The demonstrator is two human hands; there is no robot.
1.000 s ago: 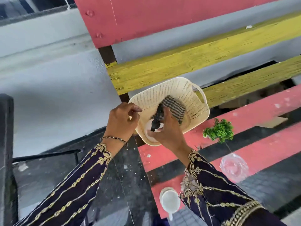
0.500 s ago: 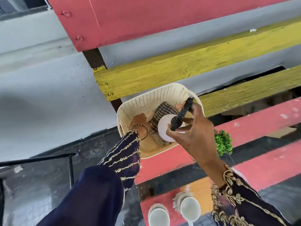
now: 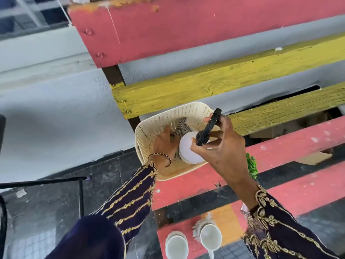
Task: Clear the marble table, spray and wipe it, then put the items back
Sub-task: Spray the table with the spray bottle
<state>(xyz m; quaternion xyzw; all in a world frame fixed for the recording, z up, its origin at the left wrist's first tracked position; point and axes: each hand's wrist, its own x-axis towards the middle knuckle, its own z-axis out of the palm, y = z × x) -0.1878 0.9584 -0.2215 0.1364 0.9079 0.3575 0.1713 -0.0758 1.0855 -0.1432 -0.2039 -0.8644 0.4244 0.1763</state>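
A cream perforated basket sits on a red slat of a wooden bench. My right hand grips a white spray bottle by its black trigger head, holding it over the basket's right side. My left hand reaches down inside the basket, its fingers on a checked brown cloth lying there. Whether the fingers have closed on the cloth is hidden by the bottle and the hand itself.
Two white cups stand on the bench's near slat. A small green plant shows behind my right wrist. Red and yellow slats form the bench back. A black metal frame stands at left over a dark floor.
My right hand has lifted the spray bottle up out of the basket. My left hand has moved from the basket's rim down inside onto the cloth.
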